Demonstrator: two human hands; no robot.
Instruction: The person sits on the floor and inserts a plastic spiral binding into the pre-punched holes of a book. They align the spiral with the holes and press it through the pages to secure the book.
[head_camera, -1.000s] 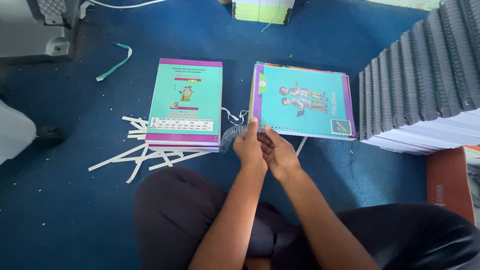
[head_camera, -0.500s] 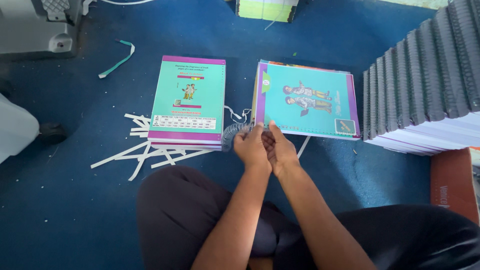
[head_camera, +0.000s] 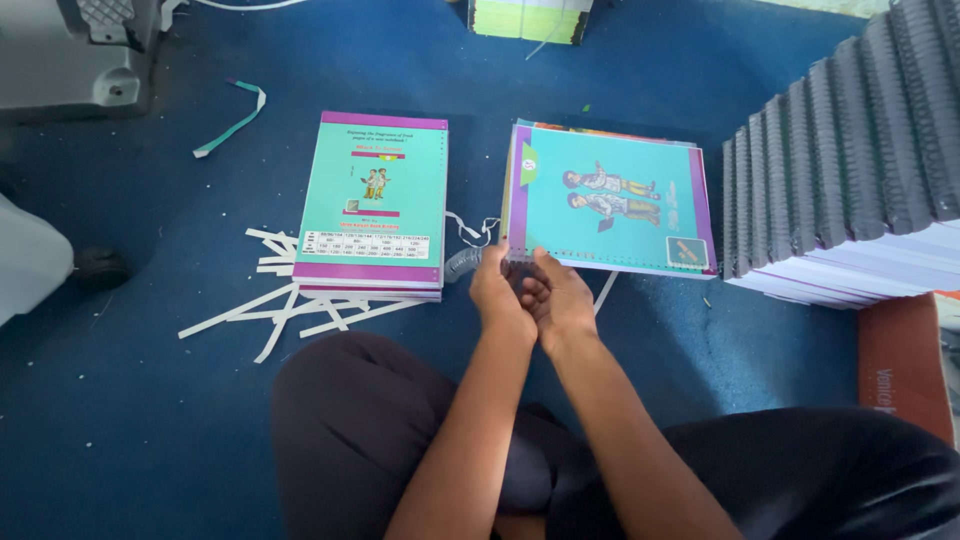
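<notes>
A: Little moved since half a second ago: both hands still pressed together at the near edge of the right-hand notebook stack (head_camera: 610, 205); view shifted only slightly.

B: Left hand?

A: Left hand (head_camera: 498, 292) curled, fingers closed round something at the stack's lower left corner. Grey coil (head_camera: 462, 263) showing just left of the fingers, touching them. Whether grip closes on the coil itself: cannot tell, palm faces away.

B: Right hand?

A: Right hand (head_camera: 560, 300) against the left, fingers bent inward, fingertips at the punched near edge of the top cover. Grip looks closed; contents hidden between the two hands.

B: Position of the stack?

A: On the blue floor (head_camera: 150, 440), straight ahead of the knees, turquoise cover with purple border, two drawn figures, slightly skewed. Second notebook stack (head_camera: 375, 205) to its left, apart, same colours, cover upright to the viewer.

B: Surroundings?

A: White paper strips (head_camera: 270, 310) scattered under and left of the second stack. Loose teal strip (head_camera: 235, 120) farther off, upper left. Tall row of spiral-bound books (head_camera: 850, 160) at right, spines up, just beside the right-hand stack. Grey machine base (head_camera: 75, 60) in the top left corner. Yellow-green paper pile (head_camera: 530, 18) at the top edge. Dark trousers (head_camera: 380, 430), legs crossed, below the forearms.
</notes>
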